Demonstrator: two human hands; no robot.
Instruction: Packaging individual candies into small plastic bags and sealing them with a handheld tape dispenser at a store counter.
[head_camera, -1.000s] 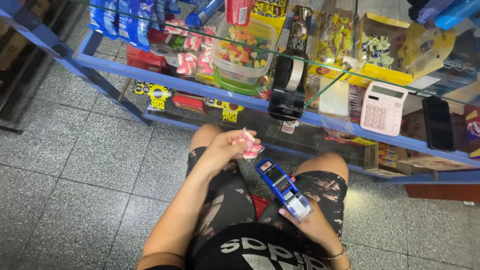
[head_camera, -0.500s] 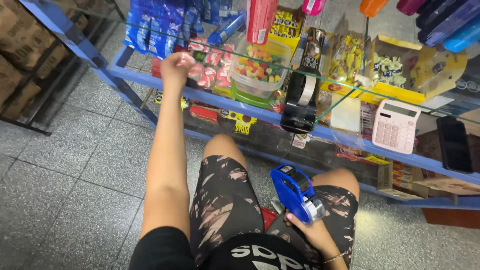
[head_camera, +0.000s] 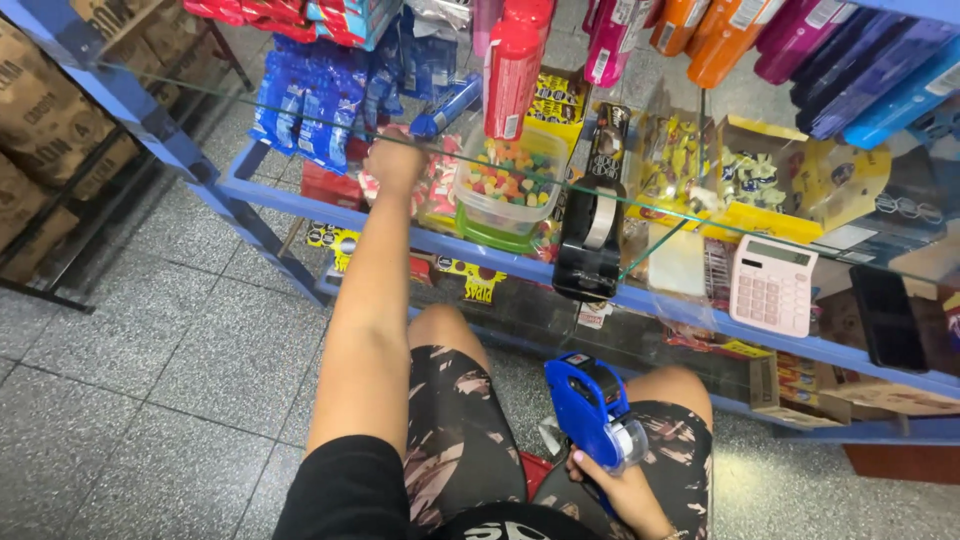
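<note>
- The blue shelf (head_camera: 290, 200) runs across the far side, from left to right, with a glass sheet over it. It is full of sweets and snacks.
- The grey tiled floor (head_camera: 150, 350) lies under it, and brown boxes (head_camera: 50, 130) stand far left.
- The person sits near, knees toward the shelf.
- The left hand (head_camera: 395, 160) is stretched far out, under the glass, into the shelf. It rests among the small pink packets (head_camera: 440, 185), just left of the clear tub of sweets (head_camera: 505, 190).
- The left fingers curl down out of sight, so I cannot tell if they grip a packet or are just touching the pile.
- The right hand (head_camera: 615, 490) waits near, low on the right knee. Its fingers are wrapped tight round the handle of the blue label gun (head_camera: 592, 410), which points up and away.
- A black tape holder (head_camera: 590, 245) and a pink calculator (head_camera: 770, 285) sit on the glass to the right.
- I think the step now is the work at the packet pile: putting one down or picking one up.
- The next move needs the left hand to bring one packet back near the label gun, without knocking the tub or bumping the glass.
</note>
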